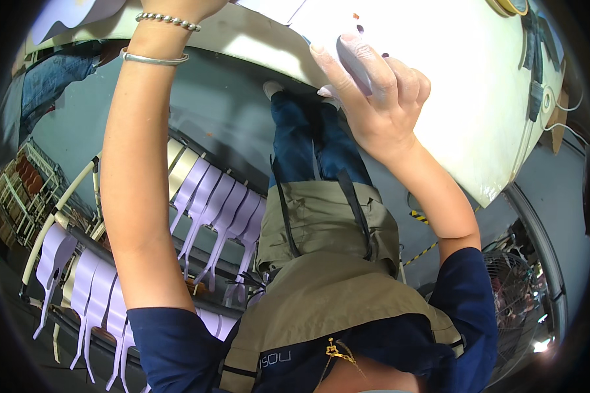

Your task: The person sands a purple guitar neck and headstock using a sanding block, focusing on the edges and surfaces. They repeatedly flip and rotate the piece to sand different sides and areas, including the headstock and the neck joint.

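My left hand (185, 8) reaches over the far left of the pale work table (469, 131). The upper edge of the picture cuts it off, so its fingers are hidden. Beside it at the far left lies a lavender sheet-like piece (72, 18) with a wavy edge. Over the table's near edge is my right hand (381, 88), its thumb and index finger bent and apart, the other fingers curled. Whitish residue covers its fingertips, and I see nothing between them. Small dark and reddish specks (360, 29) mark the bright tabletop just beyond.
A wheeled rack (46, 239) at my left holds several lavender strap-like pieces (206, 196) with forked ends. A floor fan (511, 288) stands at the right. Black straps (536, 72) and a yellow ring (510, 6) are at the table's far right. Blue denim (59, 85) shows at the far left.
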`<control>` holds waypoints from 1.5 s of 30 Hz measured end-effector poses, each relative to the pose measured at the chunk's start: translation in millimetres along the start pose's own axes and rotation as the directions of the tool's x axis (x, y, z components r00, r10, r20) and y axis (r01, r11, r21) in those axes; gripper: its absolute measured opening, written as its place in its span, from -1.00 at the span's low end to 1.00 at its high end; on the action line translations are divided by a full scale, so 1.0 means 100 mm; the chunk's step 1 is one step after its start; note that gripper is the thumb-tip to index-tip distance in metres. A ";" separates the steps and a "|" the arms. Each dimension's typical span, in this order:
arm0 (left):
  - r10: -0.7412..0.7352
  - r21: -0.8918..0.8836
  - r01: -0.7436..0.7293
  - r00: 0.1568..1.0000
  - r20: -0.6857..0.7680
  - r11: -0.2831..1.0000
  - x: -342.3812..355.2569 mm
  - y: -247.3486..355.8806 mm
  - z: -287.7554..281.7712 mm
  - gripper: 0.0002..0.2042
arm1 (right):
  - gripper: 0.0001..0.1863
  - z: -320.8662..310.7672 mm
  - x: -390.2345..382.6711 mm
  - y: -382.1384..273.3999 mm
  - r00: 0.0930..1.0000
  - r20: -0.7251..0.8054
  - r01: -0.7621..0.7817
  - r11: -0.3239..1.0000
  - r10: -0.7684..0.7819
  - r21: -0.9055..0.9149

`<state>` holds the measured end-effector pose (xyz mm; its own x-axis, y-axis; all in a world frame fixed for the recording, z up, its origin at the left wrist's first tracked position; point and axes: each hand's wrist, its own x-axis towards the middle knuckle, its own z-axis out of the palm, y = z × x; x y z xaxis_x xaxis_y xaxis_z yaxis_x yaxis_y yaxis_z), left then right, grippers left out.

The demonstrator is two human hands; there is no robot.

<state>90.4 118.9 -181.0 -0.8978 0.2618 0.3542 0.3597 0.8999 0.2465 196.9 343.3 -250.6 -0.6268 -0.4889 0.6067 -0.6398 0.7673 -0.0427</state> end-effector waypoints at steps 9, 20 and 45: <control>-0.012 -0.033 0.011 1.000 -0.029 0.999 -0.05 -0.10 0.07 -0.61 | -0.57 -0.01 0.02 -0.08 0.997 -0.012 -0.070 0.996 0.070 -0.062; -0.048 -0.081 0.050 0.999 0.025 0.995 -0.03 -0.05 -0.01 -0.59 | -0.63 -0.11 -0.15 -0.07 0.992 0.053 -0.111 0.990 0.116 -0.092; 0.296 -0.244 -0.248 0.937 0.184 0.938 -0.84 1.35 0.55 -0.24 | -0.58 -1.66 -0.44 0.42 0.790 0.014 -0.607 0.785 0.613 -0.126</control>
<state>200.4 237.8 -226.9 -0.7820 0.5758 0.2386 0.6217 0.6937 0.3638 271.5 466.1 -147.3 -0.8935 0.0786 0.4421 -0.0656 0.9511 -0.3018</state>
